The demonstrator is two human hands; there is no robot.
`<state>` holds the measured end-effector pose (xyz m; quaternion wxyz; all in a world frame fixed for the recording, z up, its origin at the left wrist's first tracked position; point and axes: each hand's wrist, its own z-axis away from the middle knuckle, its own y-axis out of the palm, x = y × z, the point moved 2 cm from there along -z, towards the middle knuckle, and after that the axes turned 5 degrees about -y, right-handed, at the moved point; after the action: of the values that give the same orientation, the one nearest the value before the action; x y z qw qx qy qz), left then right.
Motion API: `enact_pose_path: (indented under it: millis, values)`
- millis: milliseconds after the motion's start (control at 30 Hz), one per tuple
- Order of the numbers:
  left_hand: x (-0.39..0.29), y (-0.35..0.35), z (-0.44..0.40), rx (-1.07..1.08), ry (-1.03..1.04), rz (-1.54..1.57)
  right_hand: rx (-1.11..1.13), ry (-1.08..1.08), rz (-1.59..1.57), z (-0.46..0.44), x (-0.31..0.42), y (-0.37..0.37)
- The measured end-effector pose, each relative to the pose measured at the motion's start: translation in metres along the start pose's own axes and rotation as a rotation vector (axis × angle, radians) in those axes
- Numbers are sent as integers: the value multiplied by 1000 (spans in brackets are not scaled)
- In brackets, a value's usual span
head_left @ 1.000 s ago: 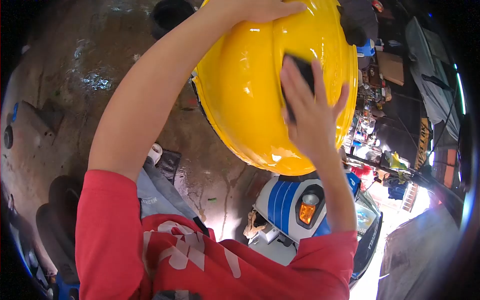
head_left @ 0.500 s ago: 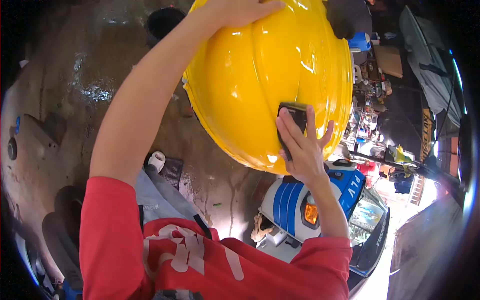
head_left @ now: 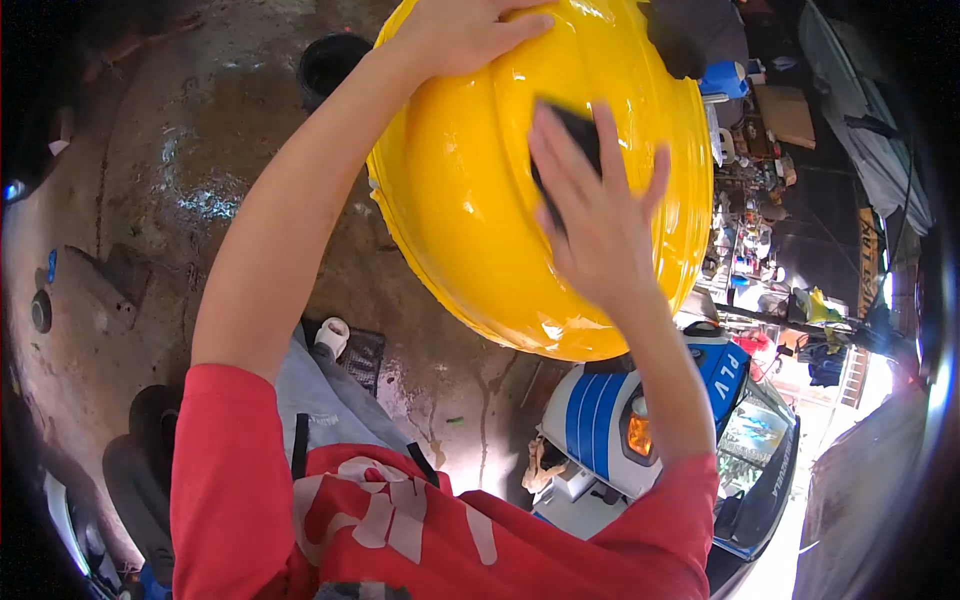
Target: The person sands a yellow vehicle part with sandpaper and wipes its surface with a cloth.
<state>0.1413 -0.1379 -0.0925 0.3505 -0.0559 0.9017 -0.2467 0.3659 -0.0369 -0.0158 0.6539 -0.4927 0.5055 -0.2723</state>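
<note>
A large, glossy yellow curved panel (head_left: 450,200) fills the upper middle of the view. My left hand (head_left: 470,32) lies on its upper part with the thumb stretched out, and the fingertips run out of view at the top edge. Over the panel's middle, my right hand (head_left: 600,200) presses a flat black pad (head_left: 578,130) against the yellow surface. Its fingers are spread across the pad, which shows beyond and between them. The right hand is slightly blurred.
A blue and white vehicle (head_left: 595,425) with an orange lamp stands below the panel. A black bucket (head_left: 328,68) is on the wet floor (head_left: 215,150) at the upper left. Cluttered shelves (head_left: 745,235) line the right side, near a grey cover (head_left: 860,490).
Over the last half second my right hand and the black pad have moved up the panel from its lower edge, after moving down before. My left hand stays on the panel.
</note>
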Motion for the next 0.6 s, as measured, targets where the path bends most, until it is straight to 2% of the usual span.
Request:
enact_pose_path:
  millis: [33, 133, 200, 267, 367, 400, 467, 600]
  values:
    - [3, 0, -1, -2, 29, 5, -20, -17, 56, -28, -3, -1]
    - [9, 1, -1, 19, 68, 42, -23, -69, 69, -35, -2, 0]
    - [6, 2, -2, 28, 82, 87, 41, -69, 52, 11, 9, -8]
    - [3, 4, 3, -108, -35, 132, 149, -91, 91, 49, 16, -4]
    - [9, 11, 2, -182, -49, 40, 119, -4, 22, 44, 9, -3]
    - [9, 9, 1, -180, -43, 38, 114, 0, 22, 24, 4, -1]
    - [11, 4, 5, -193, -211, -9, -70, 22, 74, -39, -11, 3]
    - [17, 16, 10, -189, -263, -26, -46, 40, 44, -60, -9, 1]
